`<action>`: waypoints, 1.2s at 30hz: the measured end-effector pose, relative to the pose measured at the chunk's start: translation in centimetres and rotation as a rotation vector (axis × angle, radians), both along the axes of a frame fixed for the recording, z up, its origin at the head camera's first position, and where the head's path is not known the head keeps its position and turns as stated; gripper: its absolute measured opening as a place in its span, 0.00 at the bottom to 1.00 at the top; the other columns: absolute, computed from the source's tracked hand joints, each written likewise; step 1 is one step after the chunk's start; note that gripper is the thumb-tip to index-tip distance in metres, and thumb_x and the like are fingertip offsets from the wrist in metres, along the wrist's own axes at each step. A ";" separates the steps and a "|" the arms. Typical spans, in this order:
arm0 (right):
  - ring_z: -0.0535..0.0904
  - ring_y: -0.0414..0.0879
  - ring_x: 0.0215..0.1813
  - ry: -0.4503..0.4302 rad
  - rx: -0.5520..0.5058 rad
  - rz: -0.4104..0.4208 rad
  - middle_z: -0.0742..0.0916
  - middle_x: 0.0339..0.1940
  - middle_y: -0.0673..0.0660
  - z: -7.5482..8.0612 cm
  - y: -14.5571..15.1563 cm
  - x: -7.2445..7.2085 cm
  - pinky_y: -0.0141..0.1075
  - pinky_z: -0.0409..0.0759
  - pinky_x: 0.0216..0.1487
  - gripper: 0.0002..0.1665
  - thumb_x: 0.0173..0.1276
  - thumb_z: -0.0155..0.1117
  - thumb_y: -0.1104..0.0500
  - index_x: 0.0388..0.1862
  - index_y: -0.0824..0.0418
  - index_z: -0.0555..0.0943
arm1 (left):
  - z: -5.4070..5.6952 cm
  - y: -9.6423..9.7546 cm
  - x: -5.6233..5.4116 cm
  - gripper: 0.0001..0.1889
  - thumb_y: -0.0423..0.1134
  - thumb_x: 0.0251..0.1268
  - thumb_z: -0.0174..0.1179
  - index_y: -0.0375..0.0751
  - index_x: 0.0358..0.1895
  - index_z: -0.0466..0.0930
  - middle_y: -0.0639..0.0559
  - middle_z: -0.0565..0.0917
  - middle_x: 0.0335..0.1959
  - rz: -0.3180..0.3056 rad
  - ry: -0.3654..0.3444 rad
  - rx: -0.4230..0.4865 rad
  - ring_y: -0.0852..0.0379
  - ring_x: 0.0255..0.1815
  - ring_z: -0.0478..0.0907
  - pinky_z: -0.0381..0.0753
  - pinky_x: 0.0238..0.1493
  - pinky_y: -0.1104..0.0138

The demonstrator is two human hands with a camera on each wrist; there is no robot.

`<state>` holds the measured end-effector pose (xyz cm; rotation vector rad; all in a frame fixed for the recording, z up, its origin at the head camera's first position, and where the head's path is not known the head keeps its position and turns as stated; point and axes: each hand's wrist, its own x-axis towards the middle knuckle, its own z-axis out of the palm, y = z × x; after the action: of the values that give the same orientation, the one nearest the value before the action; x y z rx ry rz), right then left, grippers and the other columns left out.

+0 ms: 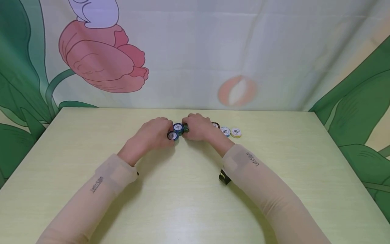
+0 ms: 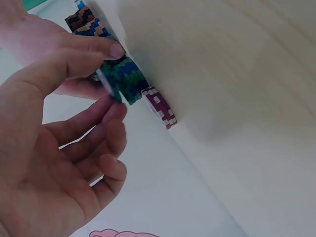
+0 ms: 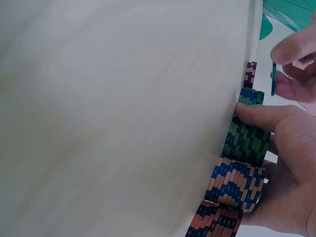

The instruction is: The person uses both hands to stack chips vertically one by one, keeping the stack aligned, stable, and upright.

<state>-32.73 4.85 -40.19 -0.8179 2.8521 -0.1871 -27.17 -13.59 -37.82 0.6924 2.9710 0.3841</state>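
Observation:
My left hand (image 1: 153, 134) pinches a thin blue-green poker chip (image 3: 274, 79) by its edge between thumb and fingertips. The chip is tilted on edge, close beside the stacks. My right hand (image 1: 198, 127) grips a dark green chip stack (image 3: 247, 140), thumb on the near side and fingers behind. A blue-and-green stack (image 3: 252, 96) stands against it on the left. Beyond that is a low maroon-and-white stack (image 2: 159, 108), covered by the left hand in the head view. To the right come a blue-and-peach stack (image 3: 234, 182) and a black-and-orange stack (image 3: 217, 222).
A light blue stack (image 1: 225, 131) and a yellow-edged stack (image 1: 236, 132) end the row at the right. The row runs along the far part of the pale table (image 1: 182, 196). Behind hangs a printed cloth (image 1: 182, 61). A black strap (image 1: 224, 177) shows beneath the right sleeve.

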 end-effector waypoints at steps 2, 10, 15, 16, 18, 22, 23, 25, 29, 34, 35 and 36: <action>0.76 0.51 0.54 0.002 0.001 0.000 0.81 0.54 0.54 0.0 0.0 0.0 0.55 0.77 0.51 0.24 0.70 0.69 0.49 0.61 0.54 0.81 | 0.0 0.1 -0.3 0.11 0.38 0.57 0.72 0.36 0.38 0.82 0.48 0.80 0.33 0.006 0.008 0.018 0.51 0.33 0.75 0.76 0.37 0.60; 0.76 0.52 0.53 0.002 -0.003 0.002 0.81 0.53 0.54 0.1 0.0 0.1 0.55 0.77 0.51 0.22 0.69 0.69 0.49 0.59 0.53 0.81 | -0.5 0.3 -1.4 0.12 0.37 0.58 0.72 0.35 0.40 0.84 0.47 0.81 0.34 0.019 0.022 0.045 0.50 0.34 0.76 0.77 0.38 0.60; 0.76 0.51 0.52 0.012 -0.002 0.002 0.81 0.52 0.54 0.0 0.0 0.1 0.54 0.77 0.49 0.20 0.69 0.69 0.49 0.57 0.52 0.82 | -0.7 0.5 -2.0 0.11 0.37 0.60 0.72 0.34 0.41 0.85 0.47 0.80 0.34 0.027 0.023 0.062 0.49 0.34 0.75 0.76 0.38 0.59; 0.76 0.51 0.52 0.013 -0.003 0.001 0.81 0.51 0.54 0.0 0.0 0.0 0.54 0.77 0.48 0.19 0.69 0.69 0.49 0.57 0.52 0.82 | -0.7 0.6 -2.1 0.11 0.37 0.60 0.72 0.34 0.41 0.85 0.46 0.80 0.34 0.028 0.025 0.062 0.49 0.35 0.75 0.77 0.38 0.59; 0.76 0.51 0.51 0.014 -0.005 0.002 0.81 0.51 0.54 -0.1 0.0 0.0 0.54 0.77 0.48 0.19 0.68 0.69 0.49 0.56 0.52 0.82 | -0.7 0.7 -2.3 0.11 0.37 0.60 0.71 0.34 0.42 0.85 0.46 0.81 0.34 0.031 0.028 0.059 0.49 0.35 0.76 0.77 0.39 0.59; 0.76 0.51 0.50 0.010 -0.004 0.004 0.81 0.50 0.54 -0.1 0.1 0.0 0.53 0.77 0.47 0.19 0.69 0.69 0.49 0.56 0.52 0.82 | -0.8 0.8 -2.6 0.10 0.37 0.60 0.70 0.35 0.41 0.86 0.47 0.81 0.33 0.034 0.036 0.054 0.49 0.35 0.76 0.77 0.39 0.59; 0.76 0.51 0.51 0.009 -0.003 0.004 0.81 0.51 0.54 -0.1 0.1 0.0 0.53 0.77 0.47 0.19 0.69 0.69 0.49 0.57 0.52 0.82 | -0.8 0.8 -2.6 0.10 0.37 0.61 0.70 0.35 0.41 0.86 0.47 0.82 0.33 0.033 0.038 0.052 0.49 0.34 0.76 0.77 0.39 0.58; 0.76 0.51 0.51 0.009 0.001 0.004 0.81 0.51 0.54 0.0 0.1 0.0 0.53 0.77 0.48 0.20 0.69 0.69 0.49 0.57 0.52 0.81 | -0.8 0.7 -2.6 0.11 0.38 0.61 0.70 0.35 0.42 0.87 0.46 0.83 0.34 0.033 0.038 0.052 0.49 0.35 0.76 0.77 0.40 0.57; 0.76 0.52 0.52 0.008 0.000 0.009 0.81 0.52 0.54 0.0 0.1 0.1 0.54 0.78 0.49 0.21 0.69 0.69 0.49 0.59 0.53 0.81 | -0.7 0.4 -2.5 0.17 0.40 0.61 0.71 0.33 0.49 0.86 0.42 0.85 0.43 0.054 0.011 0.071 0.46 0.43 0.80 0.79 0.47 0.55; 0.76 0.52 0.54 0.006 0.004 0.010 0.81 0.53 0.54 0.0 0.1 0.1 0.55 0.78 0.50 0.22 0.70 0.69 0.49 0.60 0.53 0.81 | -0.6 0.1 -2.3 0.18 0.39 0.62 0.73 0.34 0.51 0.86 0.42 0.86 0.48 0.071 -0.022 0.101 0.46 0.48 0.81 0.79 0.53 0.53; 0.76 0.52 0.54 0.005 0.006 0.010 0.81 0.53 0.54 0.0 0.1 0.1 0.55 0.78 0.50 0.22 0.70 0.69 0.49 0.60 0.53 0.81 | -0.6 0.1 -2.3 0.17 0.39 0.62 0.73 0.34 0.50 0.86 0.43 0.87 0.47 0.069 -0.022 0.102 0.46 0.47 0.81 0.79 0.52 0.54; 0.76 0.52 0.54 0.005 0.007 0.009 0.81 0.53 0.54 0.0 0.1 0.1 0.55 0.78 0.50 0.22 0.70 0.68 0.49 0.60 0.53 0.81 | -0.6 0.1 -2.3 0.16 0.38 0.62 0.73 0.35 0.49 0.87 0.44 0.87 0.46 0.067 -0.022 0.104 0.47 0.46 0.81 0.79 0.52 0.54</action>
<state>-32.66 4.91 -40.15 -0.8312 2.8512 -0.1735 -29.48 -13.50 -38.44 0.5948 2.9768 0.5511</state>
